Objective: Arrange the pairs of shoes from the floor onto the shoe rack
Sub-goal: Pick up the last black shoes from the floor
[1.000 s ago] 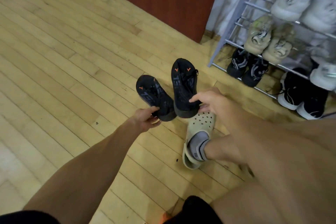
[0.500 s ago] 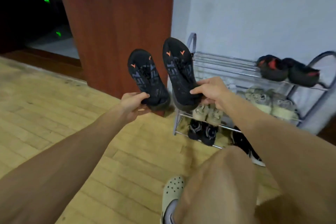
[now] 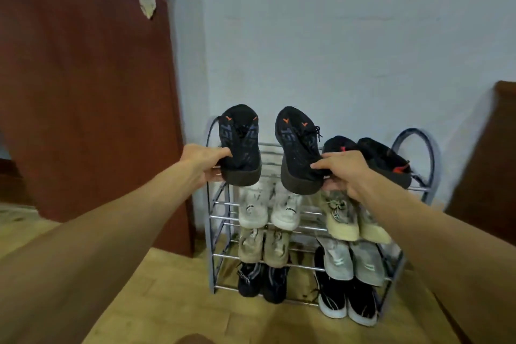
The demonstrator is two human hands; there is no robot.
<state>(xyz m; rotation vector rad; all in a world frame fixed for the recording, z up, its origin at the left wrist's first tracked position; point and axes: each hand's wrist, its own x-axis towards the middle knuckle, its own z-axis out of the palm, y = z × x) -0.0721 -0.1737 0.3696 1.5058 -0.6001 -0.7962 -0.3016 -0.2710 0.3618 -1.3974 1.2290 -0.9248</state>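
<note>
Gripping one black shoe [image 3: 241, 148] by its heel, the left hand [image 3: 202, 160] holds it over the shoe rack [image 3: 220, 218]'s top shelf; the right hand [image 3: 342, 173] grips its mate [image 3: 297, 151] alongside.

I am counting two hands, the left hand [image 3: 206, 162] and the right hand [image 3: 343, 173], and two held black shoes, left shoe [image 3: 241, 148] and right shoe [image 3: 296, 153]. I am logging one shoe rack [image 3: 210, 246], four shelves [image 3: 310, 212], seven shelved pairs [image 3: 268, 207], fourteen shoes. I am also noting one door [image 3: 83, 92].
</note>
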